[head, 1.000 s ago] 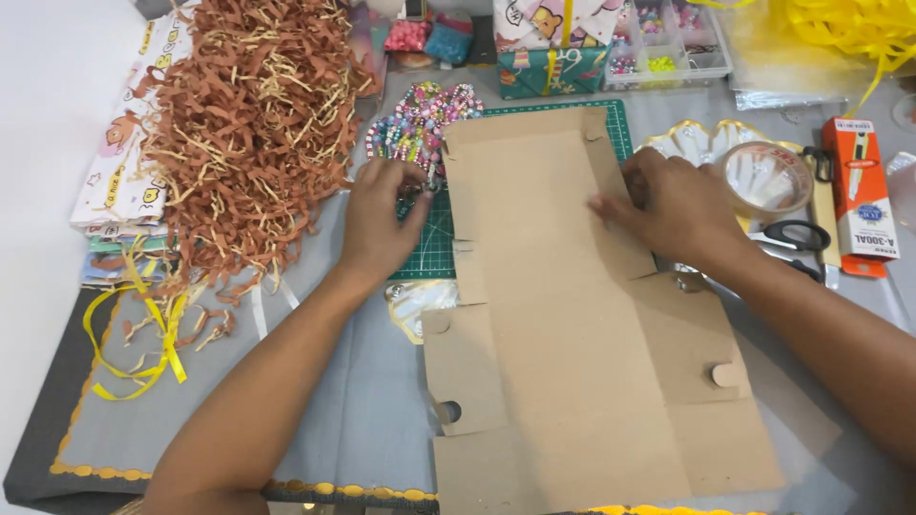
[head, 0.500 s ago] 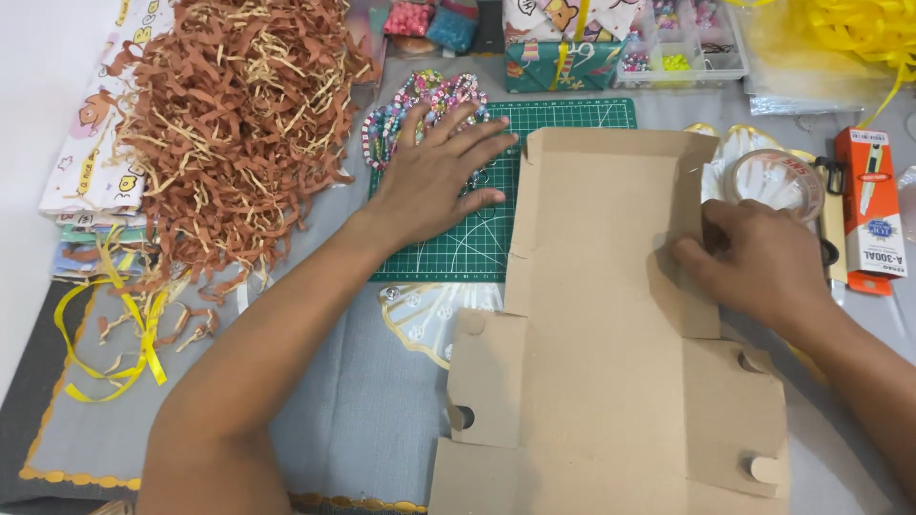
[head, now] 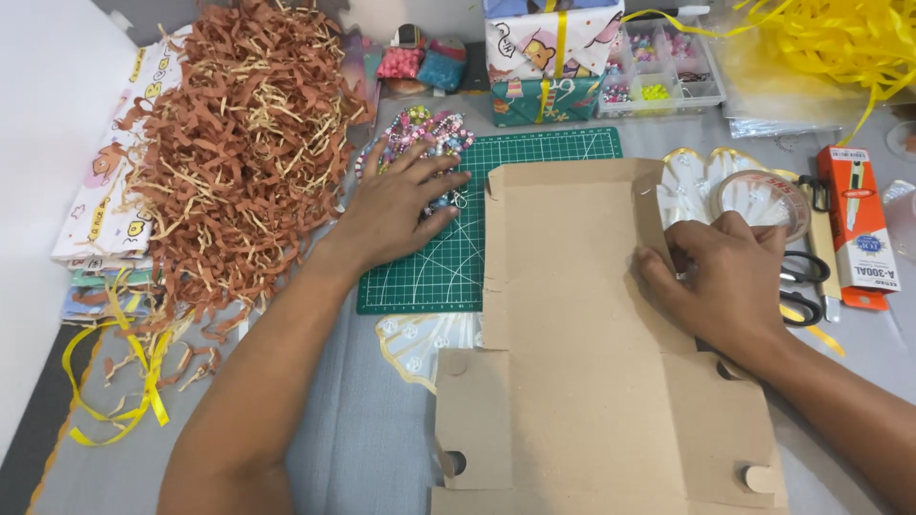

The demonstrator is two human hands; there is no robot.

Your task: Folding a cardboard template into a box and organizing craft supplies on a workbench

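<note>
Cardboard box blank [head: 592, 334] lies mostly flat on the surface, only its right flap lifted, pinched by the right hand [head: 725, 277]; left hand [head: 396, 210] rests open on the cutting mat [head: 448, 257].

Flat cardboard box blank [head: 582, 334], centre: plain brown kraft.
Cutting mat [head: 448, 257], under left hand [head: 391, 215]: dark green, pale grid lines.
Paper shred heap [head: 239, 143], far left: rust brown, cream strands mixed in.
Ribbon [head: 114, 381], near left: bright yellow.
Bead strings [head: 429, 129], far centre: multicoloured, pastel.
Wrapped gift box [head: 549, 57], far: white and teal cartoon print, yellow band.
Knife pack [head: 859, 229], right: orange and white.
Scissors [head: 811, 286], beside right hand [head: 725, 286]: black handles.
Table cloth [head: 353, 439]: grey.
</note>
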